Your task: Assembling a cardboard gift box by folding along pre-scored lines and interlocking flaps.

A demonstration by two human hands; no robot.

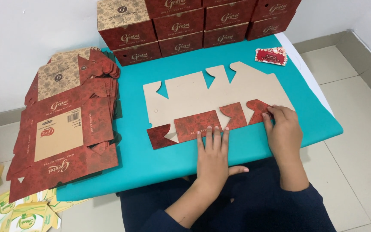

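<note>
1. Head view looks down on a teal tabletop (254,146) where a flat die-cut carton blank (207,96) lies plain brown side up, its near flaps already folded over so that their red printed faces show.
2. Left hand (213,157) lies flat, palm down, at about 6 o'clock of the blank; its fingers are stretched out and pressed on the long red folded flap (196,124). It closes on nothing; it only pins the flap down.
3. Right hand (284,133) is at about 4 o'clock of the blank, fingers curled, fingertips on the small rounded red tab (256,109) at the blank's right end. Whether it pinches the tab or just presses it I cannot tell.
4. Step in hand, as I judge it: creasing the near row of flaps along their score lines, the last tab on the right being pressed over now.
5. Next move, by my reading, calls for firm pressure along the fold so the crease holds, with the left hand keeping the blank from sliding on the smooth teal surface.
6. At 9 o'clock lies a stack of unfolded red blanks (65,129); at 12 o'clock finished red boxes (194,25) stand stacked against the wall.
7. A small red card (271,56) lies at about 2 o'clock, well apart from both hands. Yellow-green flat cartons (18,215) lie on the floor at 8 o'clock.
</note>
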